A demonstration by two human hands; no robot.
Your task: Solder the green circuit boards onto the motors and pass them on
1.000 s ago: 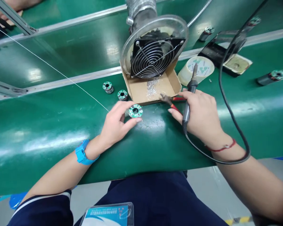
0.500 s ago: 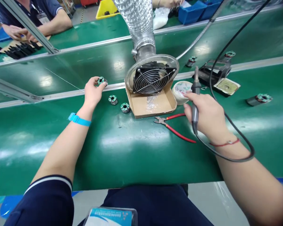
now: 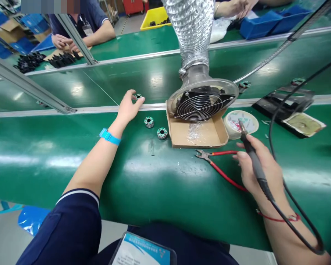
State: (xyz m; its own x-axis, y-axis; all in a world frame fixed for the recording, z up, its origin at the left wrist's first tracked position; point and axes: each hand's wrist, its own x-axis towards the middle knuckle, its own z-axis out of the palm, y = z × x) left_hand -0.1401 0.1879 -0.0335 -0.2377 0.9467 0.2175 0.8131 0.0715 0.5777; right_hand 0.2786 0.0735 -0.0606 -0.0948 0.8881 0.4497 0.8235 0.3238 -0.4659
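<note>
one round part [image 3: 138,96] with a green ring-shaped top and dark centre, by the back rail [image 3: 156,107], left hand [image 3: 127,107] half-curled, pinching it, two silver-sided lookalikes [image 3: 149,122] on the desk [image 3: 165,195], right hand [image 3: 271,173] closed around one soldering iron [image 3: 253,154]

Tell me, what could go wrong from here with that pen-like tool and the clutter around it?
The soldering iron in the right hand points at the tape roll; if the tip is hot, it might mark or melt it.

Its black cable loops around by the right forearm, so it could snag and tug the iron.

The pliers lie spread beside that hand, so a careless sweep might knock them.
</note>
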